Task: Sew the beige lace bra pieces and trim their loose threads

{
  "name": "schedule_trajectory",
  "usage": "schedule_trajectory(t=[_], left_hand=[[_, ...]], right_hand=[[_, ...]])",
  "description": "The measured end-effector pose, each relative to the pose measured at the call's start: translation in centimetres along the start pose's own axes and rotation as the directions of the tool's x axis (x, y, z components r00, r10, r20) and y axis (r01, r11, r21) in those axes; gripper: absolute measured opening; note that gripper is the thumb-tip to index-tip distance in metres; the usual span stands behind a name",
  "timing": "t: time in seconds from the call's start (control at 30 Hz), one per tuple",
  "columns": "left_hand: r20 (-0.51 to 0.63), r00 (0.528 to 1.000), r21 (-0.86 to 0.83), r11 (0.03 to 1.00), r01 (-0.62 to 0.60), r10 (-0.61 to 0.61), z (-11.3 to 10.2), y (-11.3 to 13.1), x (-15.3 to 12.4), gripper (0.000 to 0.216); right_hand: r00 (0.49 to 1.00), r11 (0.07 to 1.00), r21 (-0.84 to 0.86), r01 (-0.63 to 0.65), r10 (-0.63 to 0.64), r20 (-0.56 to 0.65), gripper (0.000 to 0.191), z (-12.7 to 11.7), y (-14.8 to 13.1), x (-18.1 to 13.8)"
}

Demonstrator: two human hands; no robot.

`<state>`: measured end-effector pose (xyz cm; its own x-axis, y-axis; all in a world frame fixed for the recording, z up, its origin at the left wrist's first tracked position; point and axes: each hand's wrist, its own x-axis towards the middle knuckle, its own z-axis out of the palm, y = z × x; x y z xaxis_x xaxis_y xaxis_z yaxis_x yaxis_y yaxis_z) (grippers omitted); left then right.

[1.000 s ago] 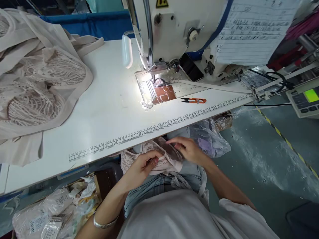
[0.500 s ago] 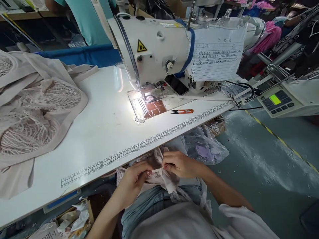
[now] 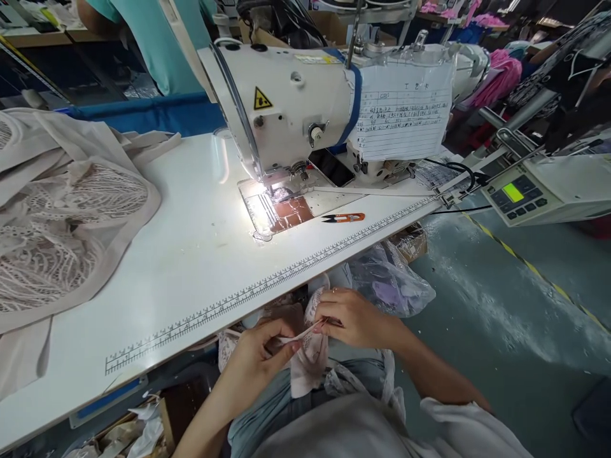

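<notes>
- One left hand (image 3: 255, 357), one right hand (image 3: 353, 318): both grips pinch one garment (image 3: 310, 359)
- One machine (image 3: 286, 105), one phone (image 3: 332, 168) beside it
- One snips (image 3: 352, 217) on one tabletop (image 3: 186, 254)

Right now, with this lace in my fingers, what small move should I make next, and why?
I'd probably ease your left hand and right hand slightly apart to smooth the pale edge: both hands' fingertips hold it, it spans the gap between them, and the lace garment hangs in folds below.
</notes>
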<state>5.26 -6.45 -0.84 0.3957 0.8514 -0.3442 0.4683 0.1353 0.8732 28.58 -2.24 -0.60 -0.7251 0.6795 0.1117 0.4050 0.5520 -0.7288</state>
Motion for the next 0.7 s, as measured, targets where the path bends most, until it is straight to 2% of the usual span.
schedule_trajectory(t=[0.1,0.2,0.3,0.37,0.43,0.53,0.6,0.7], left_hand=[[0.062,0.997,-0.029,0.999,0.038,-0.036,-0.6,0.0,-0.2,0.038],[0.156,0.986,-0.006,0.998,0.056,-0.055,-0.6,0.5,0.1,0.036],[0.178,0.984,0.034,0.999,-0.002,-0.004,-0.5,1.4,0.8,0.035],[0.147,0.988,0.047,0.997,-0.059,0.052,-0.5,1.8,1.3,0.037],[0.133,0.989,0.064,0.995,-0.078,0.069,-0.5,1.8,2.0,0.038],[0.124,0.992,0.118,0.992,-0.034,0.019,-0.4,1.2,3.0,0.036],[0.119,0.992,0.17,0.985,0.014,-0.035,-0.1,0.5,3.7,0.032],[0.116,0.985,0.225,0.969,0.098,-0.127,0.4,-0.3,4.5,0.027]], right_hand=[[1.0,1.0,0.018,-0.006,0.006,-0.004,0.02,-0.9,0.1,-0.4],[0.998,0.994,0.102,0.05,-0.053,0.023,0.028,-1.4,0.0,-0.7],[0.993,0.973,0.221,0.065,-0.084,0.079,0.03,-2.2,0.2,-0.8],[0.995,0.97,0.242,-0.01,-0.014,0.096,0.029,-3.3,0.6,-0.7],[0.988,0.972,0.191,-0.138,0.123,0.09,0.03,-4.7,1.2,-0.6],[0.953,0.958,0.057,-0.283,0.274,0.127,0.032,-6.6,2.2,-0.6],[0.941,0.962,-0.019,-0.271,0.269,0.204,0.03,-7.2,3.0,-1.0],[0.953,0.986,-0.103,-0.128,0.151,0.263,0.024,-7.4,4.3,-2.2]])
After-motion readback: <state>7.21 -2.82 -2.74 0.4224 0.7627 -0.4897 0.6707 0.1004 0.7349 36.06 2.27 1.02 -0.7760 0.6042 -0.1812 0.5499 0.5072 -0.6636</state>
